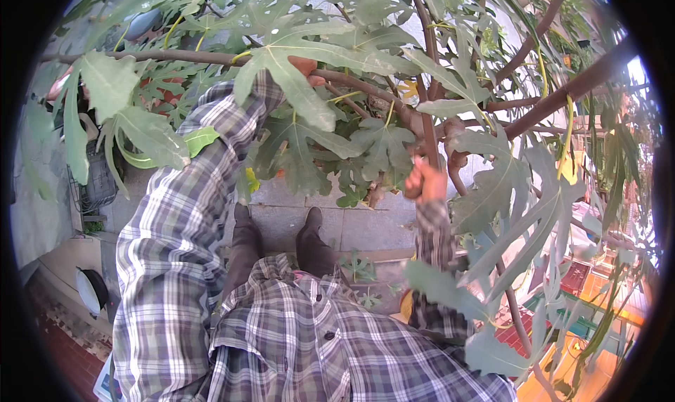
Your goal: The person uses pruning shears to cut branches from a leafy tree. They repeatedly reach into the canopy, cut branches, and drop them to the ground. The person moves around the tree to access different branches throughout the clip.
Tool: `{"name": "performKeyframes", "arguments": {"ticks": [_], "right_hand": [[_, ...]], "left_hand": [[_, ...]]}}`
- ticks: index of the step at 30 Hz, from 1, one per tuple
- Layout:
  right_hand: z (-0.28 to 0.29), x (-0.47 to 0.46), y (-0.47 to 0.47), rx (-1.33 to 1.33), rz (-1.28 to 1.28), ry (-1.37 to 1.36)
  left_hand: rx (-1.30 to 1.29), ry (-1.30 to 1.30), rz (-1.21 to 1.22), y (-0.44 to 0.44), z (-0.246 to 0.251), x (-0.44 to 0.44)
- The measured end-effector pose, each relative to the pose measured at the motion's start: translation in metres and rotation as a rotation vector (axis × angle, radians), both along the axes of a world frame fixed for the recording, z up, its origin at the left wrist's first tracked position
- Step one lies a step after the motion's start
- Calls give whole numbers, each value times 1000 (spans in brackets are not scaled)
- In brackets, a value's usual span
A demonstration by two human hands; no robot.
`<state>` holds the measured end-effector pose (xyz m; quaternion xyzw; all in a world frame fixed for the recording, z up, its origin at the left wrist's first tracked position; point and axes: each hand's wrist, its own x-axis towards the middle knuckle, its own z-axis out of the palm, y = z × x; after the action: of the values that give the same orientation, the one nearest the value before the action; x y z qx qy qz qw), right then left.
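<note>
My left hand (306, 69), partly hidden by a large lobed leaf (295, 49), is at a brown branch (195, 57) of a fig tree, with its fingers around the wood. Lower and to the right, my right hand (430, 183) is closed beside an upright brown stem (428, 133), just below a knobby fork (416, 120). A small pale, pinkish thing shows at its fingertips; what it is cannot be told. Broad green leaves (300, 149) hang between the two hands. Both arms wear plaid sleeves.
Thick branches (575, 91) cross at the right, with leaves (548, 217) hanging close to my right arm. My shoes stand on grey paving (369, 228). Cut or fallen leaves (358, 267) lie by a step. A wire basket (95, 180) is at the left, with a round pale object (91, 291) below it.
</note>
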<state>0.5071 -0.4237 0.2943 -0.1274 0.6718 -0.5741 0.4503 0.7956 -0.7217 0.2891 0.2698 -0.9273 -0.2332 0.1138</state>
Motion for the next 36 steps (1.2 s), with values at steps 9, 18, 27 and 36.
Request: {"name": "performKeyframes", "arguments": {"ticks": [9, 18, 27, 36], "right_hand": [[-40, -21, -52, -113, -21, -146], [24, 13, 68, -53, -51, -47], [-30, -15, -41, -158, -1, -284], [-17, -5, 8, -7, -56, -115]], "left_hand": [[-141, 30, 45, 10, 18, 8], [-313, 183, 55, 11, 4, 1], [-112, -94, 50, -14, 15, 3], [-207, 48, 94, -10, -2, -5]]}}
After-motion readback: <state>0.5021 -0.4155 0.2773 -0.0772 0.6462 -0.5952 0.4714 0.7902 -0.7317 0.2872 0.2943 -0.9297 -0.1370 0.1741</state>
